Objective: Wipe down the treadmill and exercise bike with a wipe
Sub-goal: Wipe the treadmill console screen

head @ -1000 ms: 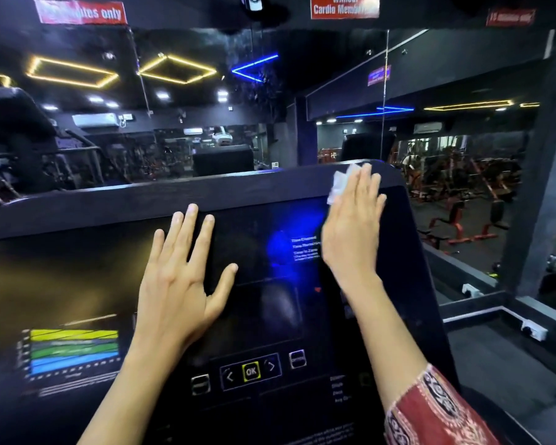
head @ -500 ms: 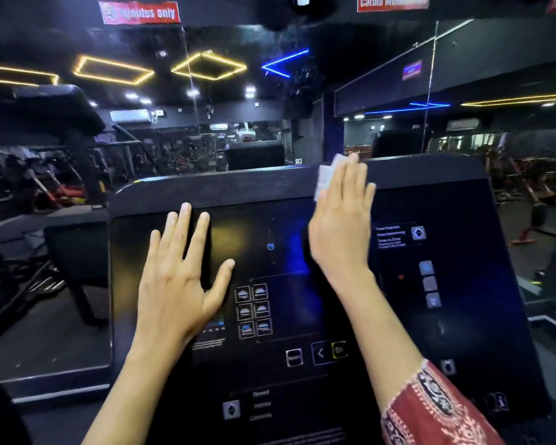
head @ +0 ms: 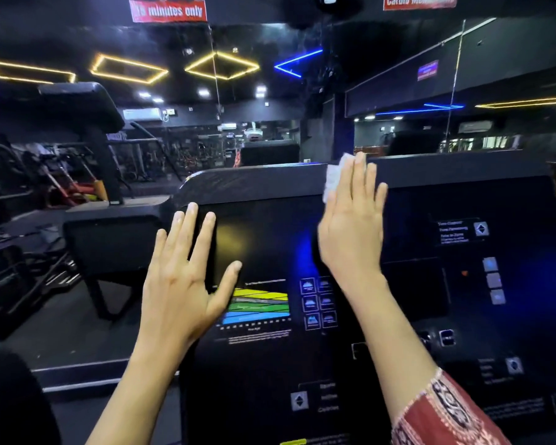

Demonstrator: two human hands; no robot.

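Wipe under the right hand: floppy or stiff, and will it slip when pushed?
Probably floppy: the wipe pokes out crumpled beside the right hand. Likely very light, since a flat palm alone pins it to the console. It may bunch or slide out on that glossy panel, as no finger curls round it.

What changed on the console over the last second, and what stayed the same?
The right hand, pressing the wipe flat, slid left along the top edge of the console, from its right corner to about the middle. The left hand also slid left across the screen, past the coloured chart, to the left edge. Unchanged: both hands flat, fingers straight, wipe under the right one; nothing picked up or let go.
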